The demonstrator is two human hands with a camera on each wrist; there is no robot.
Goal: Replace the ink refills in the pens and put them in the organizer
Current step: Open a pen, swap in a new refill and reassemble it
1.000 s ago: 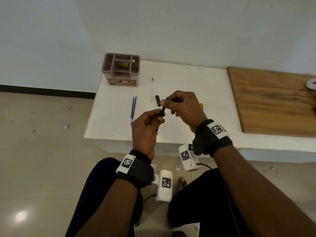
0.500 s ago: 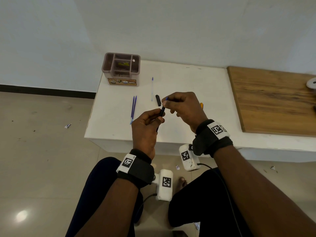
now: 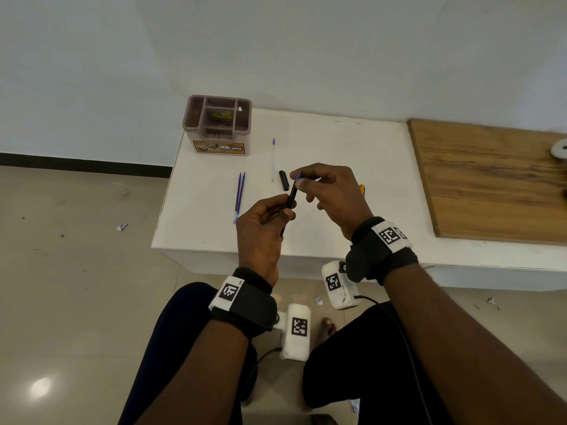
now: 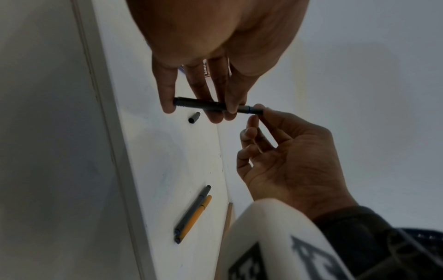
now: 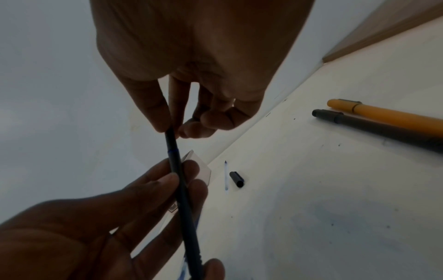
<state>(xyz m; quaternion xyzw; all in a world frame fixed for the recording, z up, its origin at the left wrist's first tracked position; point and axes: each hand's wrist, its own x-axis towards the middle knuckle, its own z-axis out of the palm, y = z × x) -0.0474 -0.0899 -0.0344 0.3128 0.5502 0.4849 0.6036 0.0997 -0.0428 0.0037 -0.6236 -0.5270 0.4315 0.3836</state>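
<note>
Gripping black pen barrel (image 3: 291,197): left hand (image 3: 260,231) holds its body, right hand (image 3: 328,191) pinches the blue-tipped end, above white bench (image 3: 337,148).

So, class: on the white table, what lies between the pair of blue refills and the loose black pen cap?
One clear, blue-tipped refill lies between the pair of blue refills and the black pen cap, seen in the head view.
</note>
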